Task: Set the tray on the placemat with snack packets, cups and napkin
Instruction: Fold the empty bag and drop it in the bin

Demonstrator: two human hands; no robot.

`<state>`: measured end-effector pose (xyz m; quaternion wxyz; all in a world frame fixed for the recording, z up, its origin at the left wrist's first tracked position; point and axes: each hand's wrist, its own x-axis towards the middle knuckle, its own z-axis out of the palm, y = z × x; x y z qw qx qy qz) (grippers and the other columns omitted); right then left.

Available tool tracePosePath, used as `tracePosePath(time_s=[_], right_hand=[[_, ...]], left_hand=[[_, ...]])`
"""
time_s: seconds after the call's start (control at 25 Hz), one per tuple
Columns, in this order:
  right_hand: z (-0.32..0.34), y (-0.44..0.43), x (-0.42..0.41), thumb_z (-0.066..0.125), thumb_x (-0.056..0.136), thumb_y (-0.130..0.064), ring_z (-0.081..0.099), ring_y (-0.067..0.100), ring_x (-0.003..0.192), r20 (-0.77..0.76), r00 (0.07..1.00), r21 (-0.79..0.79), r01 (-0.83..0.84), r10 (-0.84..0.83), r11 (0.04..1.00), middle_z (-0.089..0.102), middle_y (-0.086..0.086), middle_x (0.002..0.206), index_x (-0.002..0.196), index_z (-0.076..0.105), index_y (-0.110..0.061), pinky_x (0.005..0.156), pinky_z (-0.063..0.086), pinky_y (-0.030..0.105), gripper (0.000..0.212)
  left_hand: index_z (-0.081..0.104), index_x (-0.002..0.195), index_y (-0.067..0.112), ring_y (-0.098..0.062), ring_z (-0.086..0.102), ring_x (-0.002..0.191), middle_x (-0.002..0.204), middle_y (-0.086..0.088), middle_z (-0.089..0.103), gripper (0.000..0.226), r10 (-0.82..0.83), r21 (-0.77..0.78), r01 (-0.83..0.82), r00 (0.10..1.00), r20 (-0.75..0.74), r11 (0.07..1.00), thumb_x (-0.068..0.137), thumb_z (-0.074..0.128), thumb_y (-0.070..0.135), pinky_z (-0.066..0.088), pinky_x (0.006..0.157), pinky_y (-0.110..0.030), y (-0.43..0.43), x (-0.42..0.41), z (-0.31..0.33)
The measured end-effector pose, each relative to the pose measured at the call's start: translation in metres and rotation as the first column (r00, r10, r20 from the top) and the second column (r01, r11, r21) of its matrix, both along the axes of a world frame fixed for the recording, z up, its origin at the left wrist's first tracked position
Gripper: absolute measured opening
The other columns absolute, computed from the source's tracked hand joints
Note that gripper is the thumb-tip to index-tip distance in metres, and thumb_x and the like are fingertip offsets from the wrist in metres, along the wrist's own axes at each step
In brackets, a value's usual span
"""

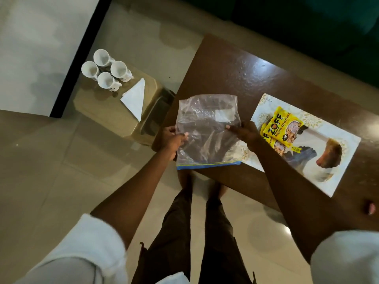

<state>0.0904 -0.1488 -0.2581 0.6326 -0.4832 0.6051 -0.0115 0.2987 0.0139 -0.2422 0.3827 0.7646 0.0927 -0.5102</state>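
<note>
Both my hands hold a clear plastic zip bag [207, 130] with a blue seal strip over the near left part of the brown table. My left hand [174, 138] pinches its left edge and my right hand [245, 132] pinches its right edge. The bag looks empty. To the right, a white patterned tray [332, 144] lies on the table with two yellow snack packets [284, 129] on it. Several white cups [106, 70] and a folded white napkin [134, 99] sit on a beige stool [106, 113] to the left. No placemat is distinguishable.
The brown table [235, 70] has a glossy top and its near edge runs above my legs. The beige stool stands on a tiled floor left of the table. A dark green surface fills the far right. A pale wall with a black strip lies far left.
</note>
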Motion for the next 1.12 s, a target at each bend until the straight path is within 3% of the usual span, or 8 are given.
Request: tracePosePath(time_s=[0.2, 0.52, 0.72, 0.8, 0.88, 1.0, 1.04, 1.12], right_hand=[[0.1, 0.012, -0.022, 0.071, 0.098, -0.022, 0.077, 0.017, 0.081, 0.16, 0.98, 0.009, 0.121, -0.121, 0.993, 0.077, 0.007, 0.101, 0.109, 0.069, -0.015, 0.064, 0.061, 0.028, 0.012], [0.286, 0.018, -0.071, 0.086, 0.08, -0.002, 0.069, 0.013, 0.066, 0.27, 0.929, -0.223, 0.316, -0.253, 0.922, 0.076, 0.001, 0.075, 0.103, 0.064, -0.007, 0.06, 0.054, 0.02, 0.032], [0.366, 0.01, -0.092, 0.077, 0.091, -0.004, 0.072, 0.027, 0.091, 0.405, 0.868, -0.355, 0.439, -0.288, 0.825, 0.072, 0.018, 0.115, 0.125, 0.048, -0.006, 0.085, 0.061, 0.046, 0.045], [0.388, 0.015, -0.108, 0.072, 0.095, -0.004, 0.071, 0.032, 0.109, 0.429, 0.88, -0.413, 0.393, -0.205, 0.822, 0.069, 0.013, 0.124, 0.144, 0.041, -0.019, 0.096, 0.059, 0.051, 0.059], [0.405, 0.021, -0.126, 0.073, 0.093, -0.001, 0.07, 0.036, 0.108, 0.375, 0.925, -0.508, 0.257, -0.059, 0.822, 0.067, 0.018, 0.122, 0.15, 0.043, -0.028, 0.096, 0.06, 0.053, 0.07], [0.427, 0.031, -0.147, 0.08, 0.085, 0.001, 0.065, 0.044, 0.107, 0.239, 0.97, -0.613, 0.116, 0.044, 0.781, 0.063, 0.026, 0.118, 0.135, 0.064, -0.029, 0.09, 0.062, 0.057, 0.059], [0.434, 0.034, -0.151, 0.082, 0.084, -0.001, 0.066, 0.043, 0.102, 0.197, 0.98, -0.645, 0.106, 0.031, 0.757, 0.064, 0.024, 0.114, 0.125, 0.069, -0.029, 0.087, 0.064, 0.053, 0.051], [0.447, 0.036, -0.159, 0.085, 0.082, -0.007, 0.065, 0.029, 0.089, 0.136, 0.99, -0.702, 0.121, -0.035, 0.702, 0.066, 0.015, 0.099, 0.102, 0.074, -0.031, 0.075, 0.062, 0.033, 0.033]], left_hand=[[0.034, 0.127, 0.013, -0.034, 0.072, 0.101, 0.121, -0.024, 0.069, 0.046, 0.054, -0.259, 0.011, 0.968, 0.243, 0.966, 0.096, 0.068, 0.007, 0.059, 0.094, -0.047, -0.009, -0.001, 0.09], [0.053, 0.088, 0.017, -0.025, 0.072, 0.08, 0.084, -0.015, 0.074, 0.026, 0.032, -0.497, 0.232, 0.884, 0.466, 0.836, 0.097, 0.061, -0.005, 0.056, 0.084, -0.037, -0.021, -0.02, 0.261], [0.069, 0.124, 0.011, -0.018, 0.069, 0.109, 0.116, -0.004, 0.072, 0.03, -0.217, -0.493, 0.481, 0.839, 0.499, 0.726, 0.094, 0.07, 0.006, 0.059, 0.085, -0.023, -0.036, -0.036, 0.34], [0.06, 0.14, 0.02, -0.011, 0.064, 0.113, 0.125, 0.004, 0.063, 0.064, -0.347, -0.436, 0.64, 0.738, 0.579, 0.632, 0.081, 0.086, 0.019, 0.058, 0.084, -0.017, -0.038, -0.041, 0.36], [0.056, 0.145, 0.025, -0.015, 0.055, 0.112, 0.121, 0.002, 0.054, 0.084, -0.419, -0.206, 0.813, 0.477, 0.773, 0.545, 0.071, 0.094, 0.025, 0.055, 0.095, -0.028, -0.039, -0.047, 0.372], [0.074, 0.119, 0.027, -0.02, 0.05, 0.105, 0.107, 0.003, 0.049, 0.05, -0.256, 0.039, 0.863, 0.106, 0.961, 0.503, 0.072, 0.091, 0.03, 0.053, 0.093, -0.041, -0.042, -0.054, 0.395], [0.078, 0.103, 0.025, -0.019, 0.051, 0.105, 0.108, 0.004, 0.052, 0.033, -0.173, 0.011, 0.865, 0.088, 0.981, 0.502, 0.073, 0.091, 0.03, 0.05, 0.094, -0.039, -0.044, -0.053, 0.402], [0.076, 0.082, 0.022, -0.011, 0.051, 0.12, 0.128, 0.007, 0.057, 0.017, -0.108, -0.136, 0.884, 0.204, 0.973, 0.446, 0.074, 0.091, 0.026, 0.044, 0.103, -0.029, -0.052, -0.047, 0.414]])
